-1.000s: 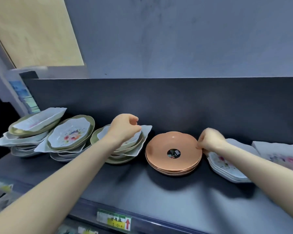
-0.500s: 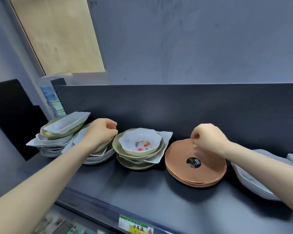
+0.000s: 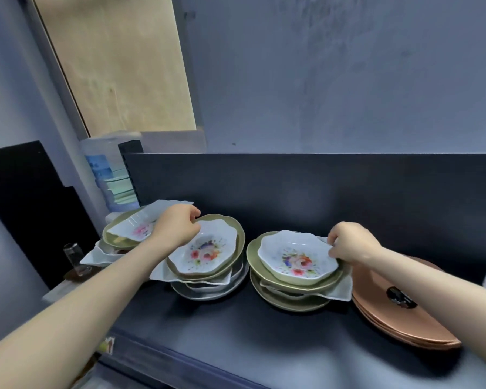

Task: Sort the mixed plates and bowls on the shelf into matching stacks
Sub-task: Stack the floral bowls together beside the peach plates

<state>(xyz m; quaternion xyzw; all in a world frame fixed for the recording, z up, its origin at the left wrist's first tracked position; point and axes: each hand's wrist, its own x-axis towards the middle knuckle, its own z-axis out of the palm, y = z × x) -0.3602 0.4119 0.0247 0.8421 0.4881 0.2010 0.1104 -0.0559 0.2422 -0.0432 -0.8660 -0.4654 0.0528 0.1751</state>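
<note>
The left hand (image 3: 177, 230) pinches a floral bowl (image 3: 205, 252); the right hand (image 3: 350, 244) pinches another bowl (image 3: 296, 259), both atop mixed shelf (image 3: 236, 332) stacks. Lifting carelessly could topple the uneven piles.

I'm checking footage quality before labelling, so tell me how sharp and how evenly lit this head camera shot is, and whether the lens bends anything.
Head view: wide-angle bending bows the shelf edge and stretches both forearms; floral bowl at centre fairly sharp; copper plates at the right edge smeared; light soft and bluish, with dim shadows under the stacks and no strong glare.
</note>
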